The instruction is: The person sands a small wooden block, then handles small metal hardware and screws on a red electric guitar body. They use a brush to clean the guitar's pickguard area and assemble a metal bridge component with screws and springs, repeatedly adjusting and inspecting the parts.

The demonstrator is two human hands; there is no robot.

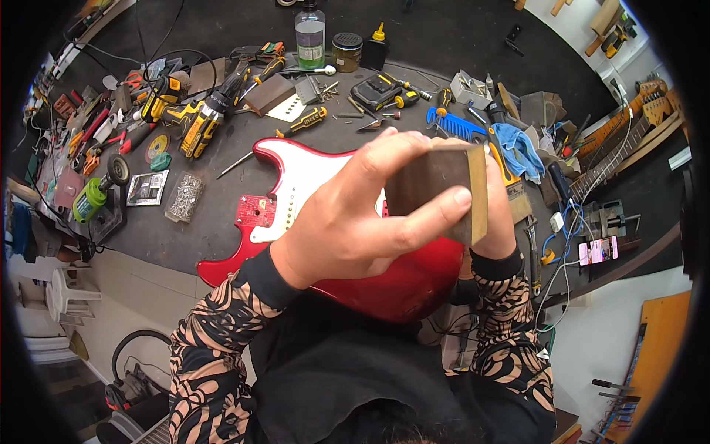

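Close to the camera, a block (433, 181) with a flat dark brown face and a tan edge is raised over a guitar body. My left hand (347, 207) grips it, thumb along the near side and fingers over the far side. Behind the block's right edge is my right hand (497, 214); its fingers are mostly hidden, so whether it also grips the block is unclear. Beneath both hands lies the red electric guitar body (355, 292) with a white pickguard (307, 166), partly covered by my left hand and the block.
Left on the dark bench are a yellow-black drill (211, 122), a box of screws (185, 196) and a green rotary tool (92, 196). Beyond the guitar stand a bottle (310, 37) and a jar (347, 52). A blue comb (455, 124), blue cloth (521, 152) and phone (597, 250) are right.
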